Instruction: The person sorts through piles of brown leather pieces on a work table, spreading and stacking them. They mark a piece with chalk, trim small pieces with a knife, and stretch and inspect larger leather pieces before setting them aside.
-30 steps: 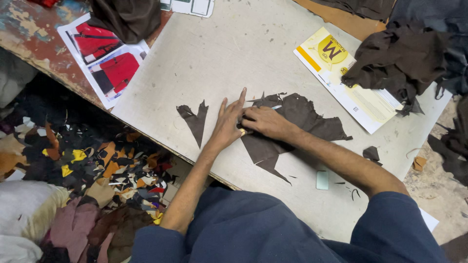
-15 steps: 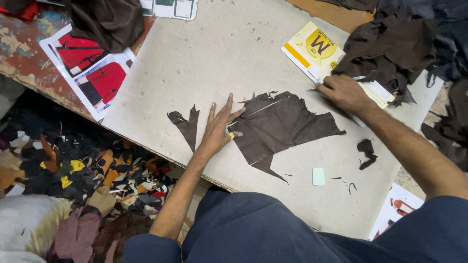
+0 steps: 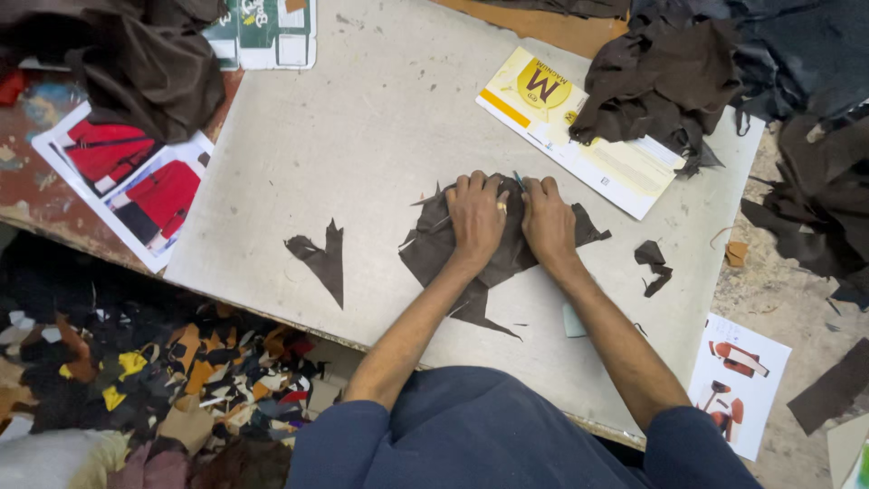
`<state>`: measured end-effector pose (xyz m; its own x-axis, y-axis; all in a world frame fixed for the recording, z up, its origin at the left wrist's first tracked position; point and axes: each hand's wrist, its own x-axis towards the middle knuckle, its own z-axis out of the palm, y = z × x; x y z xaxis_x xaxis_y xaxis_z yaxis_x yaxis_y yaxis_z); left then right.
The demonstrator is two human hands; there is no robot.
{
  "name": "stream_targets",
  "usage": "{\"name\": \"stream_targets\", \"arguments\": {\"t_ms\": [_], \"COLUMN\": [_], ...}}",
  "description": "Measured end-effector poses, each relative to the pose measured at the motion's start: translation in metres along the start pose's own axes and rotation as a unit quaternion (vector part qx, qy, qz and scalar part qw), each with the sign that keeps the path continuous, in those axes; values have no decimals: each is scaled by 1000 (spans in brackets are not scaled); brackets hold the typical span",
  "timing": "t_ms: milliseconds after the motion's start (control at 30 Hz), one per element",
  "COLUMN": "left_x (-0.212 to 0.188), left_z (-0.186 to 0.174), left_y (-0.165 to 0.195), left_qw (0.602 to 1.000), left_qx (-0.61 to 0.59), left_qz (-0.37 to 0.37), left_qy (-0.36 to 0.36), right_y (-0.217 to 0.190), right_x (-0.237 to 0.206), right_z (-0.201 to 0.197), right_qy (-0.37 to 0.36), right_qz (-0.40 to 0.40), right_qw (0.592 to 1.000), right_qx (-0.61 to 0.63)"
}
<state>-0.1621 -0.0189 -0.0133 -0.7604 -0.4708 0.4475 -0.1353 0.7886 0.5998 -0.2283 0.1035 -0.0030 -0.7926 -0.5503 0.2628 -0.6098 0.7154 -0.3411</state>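
Note:
A dark brown leather piece (image 3: 434, 249) with jagged edges lies in the middle of the grey cutting board (image 3: 362, 118). My left hand (image 3: 475, 217) and my right hand (image 3: 548, 222) rest side by side on its far part, fingers curled over the far edge and pressing it down. A thin bluish thing (image 3: 518, 179) pokes out between the fingertips; I cannot tell what it is. A smaller brown offcut (image 3: 319, 258) lies to the left of my left hand.
A yellow and white booklet (image 3: 579, 136) lies beyond my hands, partly under a heap of dark leather (image 3: 661, 81). A small scrap (image 3: 652, 263) sits to the right. Printed pictures of red garments (image 3: 136, 181) lie left; coloured scraps (image 3: 136, 362) cover the floor.
My right hand has come back from the leather heap at the far right to the brown piece. My left hand has shifted further onto it, and the piece now looks bunched.

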Motion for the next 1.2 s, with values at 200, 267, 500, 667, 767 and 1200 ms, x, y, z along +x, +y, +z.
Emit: {"name": "stream_targets", "arguments": {"t_ms": [200, 267, 500, 667, 767, 1200], "left_x": [5, 3, 5, 7, 5, -24], "left_z": [20, 23, 26, 24, 9, -98], "left_y": [-4, -6, -8, -8, -13, -47], "left_qw": [999, 998, 998, 999, 999, 960], "left_qx": [-22, -26, -12, -8, -27, -118], "left_qz": [-37, -44, -45, -23, -15, -101], "left_qy": [28, 30, 38, 29, -18, -234], "right_y": [4, 4, 10, 19, 28, 96], "right_x": [-6, 0, -62, -158, -156, -70], "right_z": [8, 14, -12, -60, -81, -87], "right_qy": [-39, -43, -71, -171, -190, 84], "right_qz": [-33, -35, -13, 100, 124, 147], "right_qw": [997, 997, 994, 970, 966, 979], "right_qx": [-53, -51, -82, -140, -125, -115]}}
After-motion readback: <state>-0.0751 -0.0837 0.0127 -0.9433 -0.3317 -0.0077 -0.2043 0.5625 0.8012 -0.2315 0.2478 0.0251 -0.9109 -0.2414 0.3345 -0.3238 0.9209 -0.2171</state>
